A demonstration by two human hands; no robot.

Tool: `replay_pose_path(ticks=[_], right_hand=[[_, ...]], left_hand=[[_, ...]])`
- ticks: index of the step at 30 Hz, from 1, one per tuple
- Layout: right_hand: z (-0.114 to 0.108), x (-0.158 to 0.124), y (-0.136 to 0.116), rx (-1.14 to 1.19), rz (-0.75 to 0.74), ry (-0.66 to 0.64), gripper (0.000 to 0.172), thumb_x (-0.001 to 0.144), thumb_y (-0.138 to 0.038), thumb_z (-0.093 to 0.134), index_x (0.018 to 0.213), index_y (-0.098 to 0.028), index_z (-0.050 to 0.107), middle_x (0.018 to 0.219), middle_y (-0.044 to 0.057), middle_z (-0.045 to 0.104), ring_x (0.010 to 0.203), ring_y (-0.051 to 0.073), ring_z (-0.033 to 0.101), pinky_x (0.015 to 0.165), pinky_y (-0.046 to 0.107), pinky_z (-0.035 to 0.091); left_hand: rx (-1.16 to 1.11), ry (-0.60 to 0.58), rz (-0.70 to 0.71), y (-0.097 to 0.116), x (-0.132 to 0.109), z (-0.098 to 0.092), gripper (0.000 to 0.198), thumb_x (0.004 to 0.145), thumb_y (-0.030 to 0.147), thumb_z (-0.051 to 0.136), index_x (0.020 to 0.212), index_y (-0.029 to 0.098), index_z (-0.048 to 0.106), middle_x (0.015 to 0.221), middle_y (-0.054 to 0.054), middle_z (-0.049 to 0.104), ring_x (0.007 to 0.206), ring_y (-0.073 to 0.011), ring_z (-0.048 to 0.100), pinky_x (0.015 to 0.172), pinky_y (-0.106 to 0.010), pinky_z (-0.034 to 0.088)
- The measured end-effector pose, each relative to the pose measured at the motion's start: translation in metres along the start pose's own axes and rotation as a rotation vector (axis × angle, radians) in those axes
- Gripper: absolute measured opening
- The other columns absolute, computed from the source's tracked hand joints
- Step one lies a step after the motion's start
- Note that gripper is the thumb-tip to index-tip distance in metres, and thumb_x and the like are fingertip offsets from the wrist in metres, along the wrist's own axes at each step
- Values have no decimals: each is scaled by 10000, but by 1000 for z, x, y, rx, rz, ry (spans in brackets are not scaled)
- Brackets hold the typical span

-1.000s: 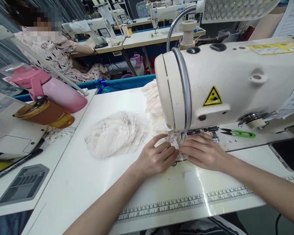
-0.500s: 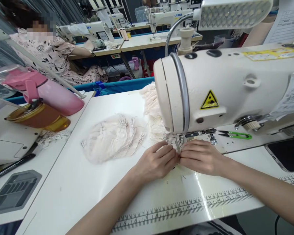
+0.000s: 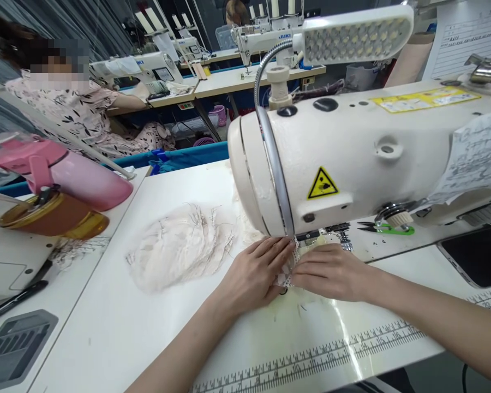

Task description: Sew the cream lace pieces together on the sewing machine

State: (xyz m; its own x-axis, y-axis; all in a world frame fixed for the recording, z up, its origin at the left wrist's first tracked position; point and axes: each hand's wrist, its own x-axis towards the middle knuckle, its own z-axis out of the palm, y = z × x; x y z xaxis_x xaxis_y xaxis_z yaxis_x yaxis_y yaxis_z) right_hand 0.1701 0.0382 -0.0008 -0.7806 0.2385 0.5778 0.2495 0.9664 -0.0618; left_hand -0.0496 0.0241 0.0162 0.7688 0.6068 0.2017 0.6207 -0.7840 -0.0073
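Beneath the head of a white sewing machine (image 3: pixel 347 142) lies a strip of pale lace (image 3: pixel 285 277), with its scalloped edge running between my hands. My left hand (image 3: pixel 254 273) rests flat on the lace, fingers stretched forward; its thumb is hidden. From the other side my right hand (image 3: pixel 331 273) pinches the lace edge with bent fingers near the presser foot area. The needle is hidden behind the machine head and my fingers. More pale fabric (image 3: pixel 245 224) shows partly behind the machine head. Left of my hands lies a pile of pale, sheer pieces (image 3: pixel 180 245) with loose threads.
Green thread snips (image 3: pixel 387 228) and a phone (image 3: pixel 477 254) lie to the right. A printed ruler (image 3: pixel 311 361) follows the table's front edge. A pink bottle (image 3: pixel 77 172) and an amber cup (image 3: pixel 61 213) stand left. Another person (image 3: pixel 65 109) sits beyond, among more machines.
My left hand has gone from curled fingers at the lace edge to lying flat on it. My right hand stays at the lace. The view has shifted slightly.
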Motion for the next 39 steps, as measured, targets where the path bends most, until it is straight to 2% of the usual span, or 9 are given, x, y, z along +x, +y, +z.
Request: replay_pose_path(ticks=[9, 15, 20, 26, 30, 36, 39], right_hand=[[3, 4, -2, -20, 6, 88, 147, 860, -57, 524, 813, -164, 614, 778, -29, 675, 767, 104, 605, 642, 241, 506], [4, 4, -3, -31, 17, 91, 166, 863, -60, 514, 786, -167, 615, 740, -38, 659, 751, 103, 601, 627, 238, 495], [5, 1, -2, -43, 46, 71, 184, 879, -76, 500, 813, -179, 638, 712, -26, 644, 761, 111, 589, 670, 245, 488], [5, -4, 0, -52, 72, 59, 187, 873, -65, 497, 837, -184, 637, 717, -15, 632, 799, 121, 571, 702, 245, 461], [4, -6, 2, -76, 71, 31, 223, 868, -35, 455, 846, -182, 622, 722, -15, 627, 805, 122, 559, 684, 240, 446], [2, -8, 5, -188, 86, 36, 245, 826, 8, 435, 787, -184, 581, 677, -41, 584, 757, 103, 515, 559, 226, 340], [-1, -7, 6, -268, 122, 30, 247, 838, -15, 425, 784, -198, 581, 689, -38, 579, 767, 107, 493, 566, 239, 310]], left_hand=[[-11, 7, -20, -1, 2, -2, 562, 747, 197, 451, 1299, 97, 481, 1283, -89, 570, 1127, -266, 563, 918, -419, 496], [-18, 4, -33, -1, 2, 0, 590, 714, 187, 466, 1298, 101, 482, 1269, -88, 581, 1105, -279, 568, 890, -432, 501], [-14, 6, -47, 0, 3, 0, 587, 748, 207, 483, 1328, 120, 454, 1252, -90, 592, 1111, -278, 558, 890, -432, 489], [11, 0, -67, 3, 4, 1, 618, 734, 256, 512, 1323, 79, 458, 1214, -131, 606, 1073, -296, 560, 877, -438, 475], [19, 20, -75, 6, 6, 1, 590, 779, 299, 511, 1321, 73, 462, 1192, -147, 610, 1048, -298, 564, 868, -444, 471], [51, 36, -101, 9, 7, 1, 553, 802, 304, 496, 1312, 92, 477, 1177, -137, 618, 1043, -291, 564, 884, -444, 457], [63, 38, -108, 11, 7, 1, 555, 784, 291, 494, 1301, 90, 489, 1183, -137, 615, 1048, -295, 558, 902, -452, 446]])
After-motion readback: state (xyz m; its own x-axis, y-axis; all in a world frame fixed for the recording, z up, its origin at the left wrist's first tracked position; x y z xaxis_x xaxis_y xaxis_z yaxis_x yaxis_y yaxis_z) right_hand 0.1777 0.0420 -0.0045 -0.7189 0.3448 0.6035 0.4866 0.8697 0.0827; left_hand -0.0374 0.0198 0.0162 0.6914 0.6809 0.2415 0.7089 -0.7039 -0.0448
